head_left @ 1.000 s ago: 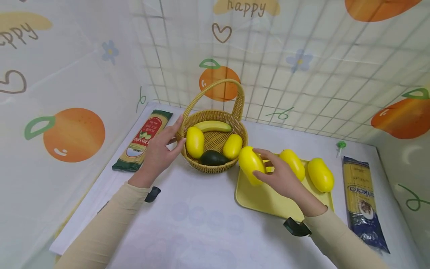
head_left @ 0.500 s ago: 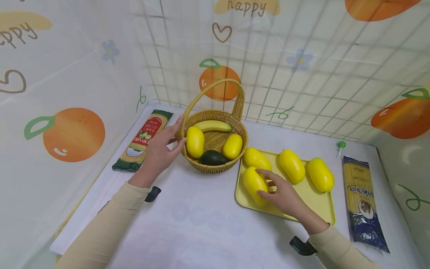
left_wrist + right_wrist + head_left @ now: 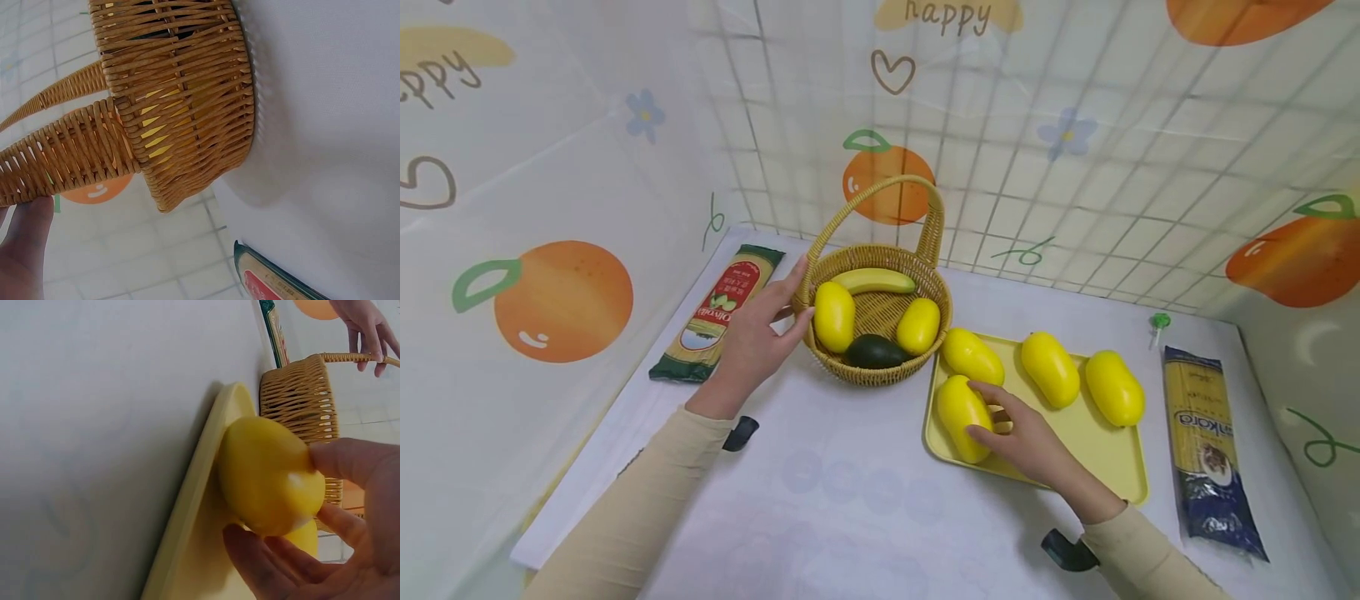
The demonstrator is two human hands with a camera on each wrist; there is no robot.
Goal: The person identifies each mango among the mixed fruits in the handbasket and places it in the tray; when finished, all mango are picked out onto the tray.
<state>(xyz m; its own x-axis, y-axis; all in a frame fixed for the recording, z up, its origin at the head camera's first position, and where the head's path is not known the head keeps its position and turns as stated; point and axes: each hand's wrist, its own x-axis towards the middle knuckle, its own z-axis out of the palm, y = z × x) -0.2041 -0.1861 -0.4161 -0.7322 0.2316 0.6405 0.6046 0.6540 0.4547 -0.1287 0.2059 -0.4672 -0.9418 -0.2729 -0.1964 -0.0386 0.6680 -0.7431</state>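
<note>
My right hand (image 3: 1026, 433) holds a yellow mango (image 3: 964, 418) at the front left of a pale yellow tray (image 3: 1097, 454), thumb and fingers spread round its side. In the right wrist view, this mango (image 3: 269, 475) sits low over the tray's rim. Three other mangoes lie along the back of the tray, the nearest mango (image 3: 973, 357) just behind the held one. My left hand (image 3: 756, 342) grips the handle of a wicker basket (image 3: 880, 375) at its left base. Inside the basket are a banana (image 3: 880, 282), two mangoes and a dark green avocado (image 3: 877, 352).
A green and red spaghetti pack (image 3: 718, 312) lies left of the basket. Right of the tray is a blue and gold pasta pack (image 3: 1210, 458), with a small green lollipop (image 3: 1160, 321) behind it. A printed curtain over a wire grid (image 3: 1000, 183) stands at the back.
My right hand has brought the mango down and toward me, from beside the basket rim to the tray's front left, uncovering the mango behind. My left hand has stayed at the basket handle.
</note>
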